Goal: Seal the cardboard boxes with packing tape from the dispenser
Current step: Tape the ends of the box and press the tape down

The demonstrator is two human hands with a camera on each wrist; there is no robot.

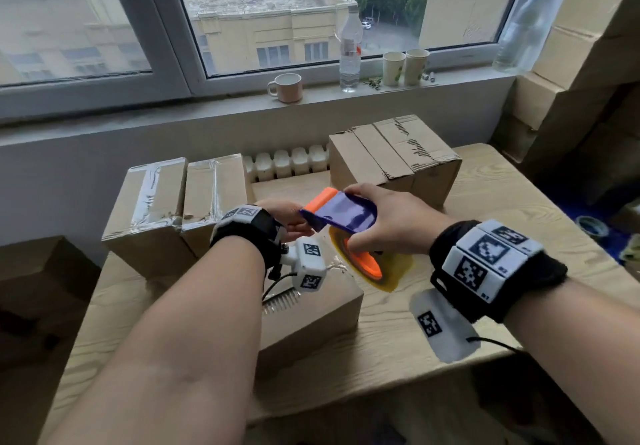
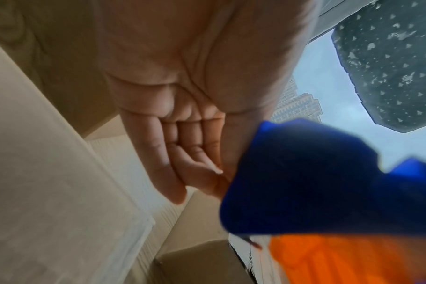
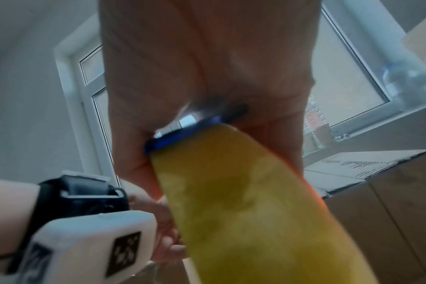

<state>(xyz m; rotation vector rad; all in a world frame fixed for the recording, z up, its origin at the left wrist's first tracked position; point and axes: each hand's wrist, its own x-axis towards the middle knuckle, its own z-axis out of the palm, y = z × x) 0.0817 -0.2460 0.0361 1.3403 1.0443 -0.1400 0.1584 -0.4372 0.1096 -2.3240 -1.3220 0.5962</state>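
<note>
My right hand grips the blue and orange tape dispenser by its handle and holds it in the air, its yellowish tape roll hanging below. My left hand pinches at the dispenser's front, under the orange flap; the blue body hides whether tape lies between thumb and fingers. A plain cardboard box lies on the wooden table under both hands. Two boxes with shiny tape strips stand at the back left. A bare box with torn marks stands at the back right.
The window sill holds a mug, a water bottle and two paper cups. Cardboard boxes are stacked high on the right. A radiator shows behind the table, and another box sits low at the left.
</note>
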